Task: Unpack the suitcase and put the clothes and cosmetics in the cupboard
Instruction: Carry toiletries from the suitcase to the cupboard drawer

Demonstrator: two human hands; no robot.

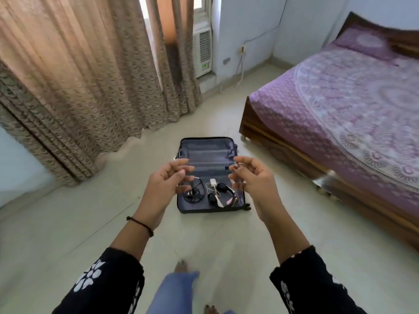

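The suitcase (205, 152) is lying open on the floor (68, 223), near the foot of the bed (340, 105), its grey lining showing. A black cable (192, 194) is lying coiled in its near left part, with a white charger (213, 182) just beside it. To the right, some small black and pink bits are sitting in a jumble, too blurred to name. No clothes are showing in it.

Both hands are hanging in the air above the case, palms turned towards each other. The left hand (165, 184) and the right hand (251, 177) are each loosely curled and seem to be holding nothing. A black band (140, 223) is sitting on the left wrist. A bare foot (181, 266) is standing on the floor below.

A beige curtain (90, 87) is hanging at the left, and a white cooler (201, 53) is sitting in the window beyond.
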